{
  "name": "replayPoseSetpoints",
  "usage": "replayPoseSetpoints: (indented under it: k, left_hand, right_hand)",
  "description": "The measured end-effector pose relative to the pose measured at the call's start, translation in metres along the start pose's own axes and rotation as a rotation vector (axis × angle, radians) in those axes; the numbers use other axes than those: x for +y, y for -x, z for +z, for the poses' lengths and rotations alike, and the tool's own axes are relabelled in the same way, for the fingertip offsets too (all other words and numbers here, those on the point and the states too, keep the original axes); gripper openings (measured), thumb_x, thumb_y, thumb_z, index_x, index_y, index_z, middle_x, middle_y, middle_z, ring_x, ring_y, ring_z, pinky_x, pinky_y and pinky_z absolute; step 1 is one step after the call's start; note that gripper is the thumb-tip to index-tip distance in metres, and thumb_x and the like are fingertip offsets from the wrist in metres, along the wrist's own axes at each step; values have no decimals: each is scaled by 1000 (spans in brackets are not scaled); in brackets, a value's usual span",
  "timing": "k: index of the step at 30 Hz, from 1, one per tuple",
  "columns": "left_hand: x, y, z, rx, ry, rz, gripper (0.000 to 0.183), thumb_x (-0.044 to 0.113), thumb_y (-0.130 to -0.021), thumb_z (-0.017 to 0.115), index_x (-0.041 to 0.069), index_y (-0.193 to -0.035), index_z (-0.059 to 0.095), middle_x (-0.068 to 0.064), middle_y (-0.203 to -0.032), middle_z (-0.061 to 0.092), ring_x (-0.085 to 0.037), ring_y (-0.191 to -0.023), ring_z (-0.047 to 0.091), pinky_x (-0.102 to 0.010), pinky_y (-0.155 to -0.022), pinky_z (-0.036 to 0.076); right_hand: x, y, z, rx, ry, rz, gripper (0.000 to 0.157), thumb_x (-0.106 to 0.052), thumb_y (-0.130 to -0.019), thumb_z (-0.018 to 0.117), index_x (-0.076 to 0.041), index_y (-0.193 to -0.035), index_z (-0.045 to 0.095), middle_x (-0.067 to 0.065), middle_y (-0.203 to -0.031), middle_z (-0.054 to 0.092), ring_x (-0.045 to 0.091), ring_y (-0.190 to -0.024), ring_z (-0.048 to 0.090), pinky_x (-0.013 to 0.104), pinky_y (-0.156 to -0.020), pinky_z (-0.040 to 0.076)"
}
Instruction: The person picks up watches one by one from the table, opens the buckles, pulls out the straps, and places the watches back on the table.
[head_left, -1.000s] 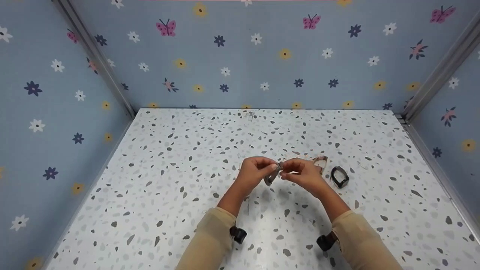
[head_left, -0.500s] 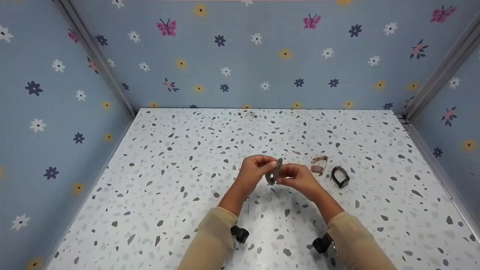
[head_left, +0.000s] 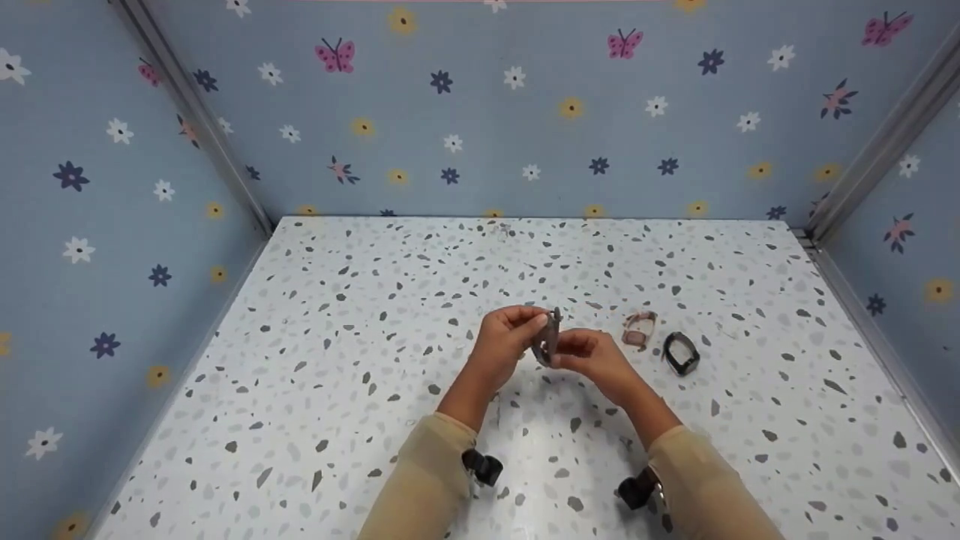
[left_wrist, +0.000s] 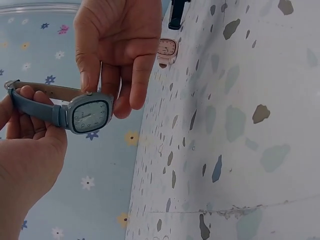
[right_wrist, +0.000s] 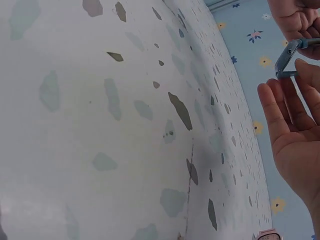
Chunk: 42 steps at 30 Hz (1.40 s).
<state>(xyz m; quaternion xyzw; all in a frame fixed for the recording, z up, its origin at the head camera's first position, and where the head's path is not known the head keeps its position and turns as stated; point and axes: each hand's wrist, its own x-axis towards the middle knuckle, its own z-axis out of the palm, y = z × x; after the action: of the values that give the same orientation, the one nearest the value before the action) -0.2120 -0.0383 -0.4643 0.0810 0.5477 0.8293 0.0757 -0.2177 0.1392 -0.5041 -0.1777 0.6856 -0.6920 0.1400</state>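
A wristwatch (left_wrist: pixel 90 116) with a squarish, rounded case and a grey-blue strap is held between both hands above the table. My left hand (head_left: pixel 499 349) grips its strap, the fingers curled around the band near the buckle end. With thumb and fingers, my right hand (head_left: pixel 604 364) pinches the case, the thumb at the crown in the left wrist view. The watch face shows in the left wrist view, while the head view gives only a narrow side of the watch (head_left: pixel 548 341). In the right wrist view the watch case (right_wrist: pixel 284 60) appears edge-on.
To the right of my hands, a pink watch (head_left: pixel 634 338) rests on the speckled white table (head_left: pixel 375 300). Beside it lies a black watch (head_left: pixel 685 367) with its strap looped. Blue flower-patterned panels (head_left: pixel 502 105) enclose the table at the back and sides.
My right hand has moved from the upper strap end down to the case and slightly left. The watch has turned more upright in my left hand, uncovering the pink watch.
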Motion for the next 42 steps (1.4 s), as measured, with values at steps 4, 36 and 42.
replayPoseSetpoints:
  k: [4,36,42]
  left_hand:
    - [-1,0,0,-14,105,5,17,8,-81,63,-5,-92,61,-11,-86,61,-16,-77,60,-28,-74,50]
    - [-5,-1,-19,4,45,3,16,9,-79,66,-1,-91,67,-9,-82,66,-19,-76,64,-36,-79,49]
    - [-5,0,-22,16,-32,-37,21,12,-78,67,-3,-92,65,-12,-82,66,-23,-77,64,-38,-77,50]
  right_hand:
    - [-5,3,3,4,-109,13,30,0,-78,64,9,-105,57,19,-99,62,30,-92,59,41,-82,47]
    - [4,3,-9,146,-258,-39,22,2,-77,64,7,-99,59,15,-93,60,23,-87,58,36,-81,48]
    - [3,3,-10,137,-264,-54,23,3,-78,62,9,-100,58,14,-93,61,22,-86,59,35,-82,48]
